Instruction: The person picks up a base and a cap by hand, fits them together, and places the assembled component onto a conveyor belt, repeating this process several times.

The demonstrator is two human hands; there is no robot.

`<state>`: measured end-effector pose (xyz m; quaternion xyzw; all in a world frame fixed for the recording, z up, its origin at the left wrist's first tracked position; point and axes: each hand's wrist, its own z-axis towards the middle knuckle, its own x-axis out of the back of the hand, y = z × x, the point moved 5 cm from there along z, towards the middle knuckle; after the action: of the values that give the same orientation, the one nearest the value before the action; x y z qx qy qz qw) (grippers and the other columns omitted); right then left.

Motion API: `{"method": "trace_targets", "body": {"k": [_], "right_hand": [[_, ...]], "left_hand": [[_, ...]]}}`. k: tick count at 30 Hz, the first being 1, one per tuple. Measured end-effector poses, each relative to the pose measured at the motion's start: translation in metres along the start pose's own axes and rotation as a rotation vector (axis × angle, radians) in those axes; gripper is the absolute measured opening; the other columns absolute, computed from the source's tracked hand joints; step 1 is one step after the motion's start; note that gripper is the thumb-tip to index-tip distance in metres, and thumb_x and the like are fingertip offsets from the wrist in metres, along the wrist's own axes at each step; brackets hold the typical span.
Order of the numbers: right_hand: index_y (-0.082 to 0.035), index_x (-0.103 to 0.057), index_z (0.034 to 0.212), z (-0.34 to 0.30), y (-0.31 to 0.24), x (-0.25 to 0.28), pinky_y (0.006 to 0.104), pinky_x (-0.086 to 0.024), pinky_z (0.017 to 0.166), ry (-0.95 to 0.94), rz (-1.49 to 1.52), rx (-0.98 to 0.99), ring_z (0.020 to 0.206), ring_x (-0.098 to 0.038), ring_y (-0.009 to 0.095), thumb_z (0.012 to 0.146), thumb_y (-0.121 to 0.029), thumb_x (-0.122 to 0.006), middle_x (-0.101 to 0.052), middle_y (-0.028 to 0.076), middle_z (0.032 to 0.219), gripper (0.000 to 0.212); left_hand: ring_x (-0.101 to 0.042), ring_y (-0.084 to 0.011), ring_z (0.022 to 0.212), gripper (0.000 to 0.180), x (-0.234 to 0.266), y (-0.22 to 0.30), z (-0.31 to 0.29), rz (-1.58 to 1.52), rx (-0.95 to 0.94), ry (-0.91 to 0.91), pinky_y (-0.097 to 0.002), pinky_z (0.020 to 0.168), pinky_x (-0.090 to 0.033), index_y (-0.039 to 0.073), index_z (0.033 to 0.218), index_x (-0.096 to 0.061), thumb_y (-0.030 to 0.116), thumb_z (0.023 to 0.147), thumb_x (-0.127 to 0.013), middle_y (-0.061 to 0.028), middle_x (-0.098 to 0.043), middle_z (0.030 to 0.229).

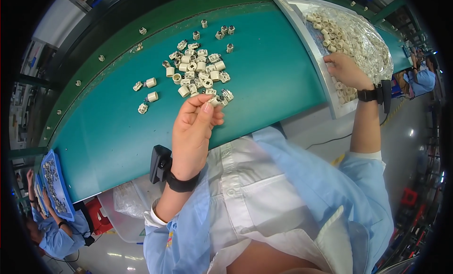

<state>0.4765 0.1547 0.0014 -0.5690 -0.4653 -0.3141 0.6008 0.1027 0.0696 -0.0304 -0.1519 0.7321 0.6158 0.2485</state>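
Note:
My left hand (192, 128) is closed in a pinch over the near side of the green work surface. Between its thumb and fingertips is a small cream plastic part (215, 101), partly hidden by the fingers. Right beside it lies another cream part with dark fittings (228, 95). Just beyond spreads a loose pile of cream sleeves (184, 91) and small cream inserts (214, 57). My right hand (348, 70) reaches over the rim of a metal-edged tray (325, 87), fingers partly spread among cream cylindrical sleeves (333, 32); some fingertips are hidden.
Clear plastic film (370, 40) covers part of the tray's contents. Single inserts (143, 31) stand along the far green ledge. At the left end, a co-worker (61, 234) handles parts by a blue tray (59, 186). Another person (422, 76) sits far right.

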Motion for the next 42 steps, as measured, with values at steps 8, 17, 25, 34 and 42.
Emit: {"method": "trace_targets", "body": {"k": [8, 17, 25, 34, 42], "right_hand": [[0.000, -0.055, 0.101, 0.001, 0.010, -0.005, 0.0295, -0.044, 0.072, -0.030, -0.089, 0.041, 0.078, -0.054, 0.019, 0.079, -0.006, -0.057, -0.057, 0.010, 0.086, 0.023], [-0.006, -0.053, 0.115, 0.006, 0.017, 0.019, 0.0249, -0.041, 0.075, 0.290, 0.445, -0.078, 0.081, -0.050, 0.010, 0.087, -0.007, -0.050, -0.057, 0.001, 0.095, 0.027], [-0.001, -0.048, 0.112, -0.032, -0.096, -0.003, 0.0282, -0.047, 0.083, 0.008, 1.420, 0.276, 0.095, -0.057, 0.017, 0.088, -0.015, -0.055, -0.056, 0.011, 0.108, 0.029], [0.000, -0.048, 0.118, -0.031, -0.211, -0.094, 0.0266, -0.047, 0.078, -0.195, 1.827, 0.181, 0.090, -0.055, 0.015, 0.090, -0.016, -0.053, -0.057, 0.012, 0.107, 0.033], [-0.003, -0.049, 0.107, -0.022, -0.230, -0.103, 0.0243, -0.046, 0.067, -0.351, 1.803, 0.363, 0.076, -0.056, 0.013, 0.092, -0.024, -0.051, -0.059, 0.010, 0.091, 0.026]], "left_hand": [[-0.055, -0.0104, 0.081, 0.020, 0.002, -0.004, -0.002, 0.004, 0.012, -0.002, -0.0244, 0.074, -0.043, 0.003, 0.108, -0.050, 0.015, 0.092, -0.050, -0.0061, -0.059, 0.092], [-0.055, -0.0106, 0.082, 0.019, 0.001, -0.009, 0.002, -0.028, 0.014, -0.002, -0.0243, 0.074, -0.043, 0.003, 0.107, -0.050, 0.015, 0.092, -0.049, -0.0059, -0.059, 0.092], [-0.056, -0.0098, 0.079, 0.018, -0.005, 0.007, -0.003, -0.014, -0.006, -0.029, -0.0236, 0.072, -0.046, 0.003, 0.106, -0.050, 0.013, 0.092, -0.048, -0.0061, -0.060, 0.090], [-0.057, -0.0114, 0.076, 0.019, -0.004, 0.025, -0.022, 0.056, -0.003, -0.091, -0.0260, 0.071, -0.046, 0.003, 0.107, -0.051, 0.016, 0.092, -0.049, -0.0067, -0.061, 0.089], [-0.057, -0.0110, 0.077, 0.020, 0.003, 0.026, -0.030, 0.054, -0.004, -0.045, -0.0259, 0.072, -0.047, 0.002, 0.105, -0.051, 0.017, 0.092, -0.050, -0.0066, -0.061, 0.088]]}}
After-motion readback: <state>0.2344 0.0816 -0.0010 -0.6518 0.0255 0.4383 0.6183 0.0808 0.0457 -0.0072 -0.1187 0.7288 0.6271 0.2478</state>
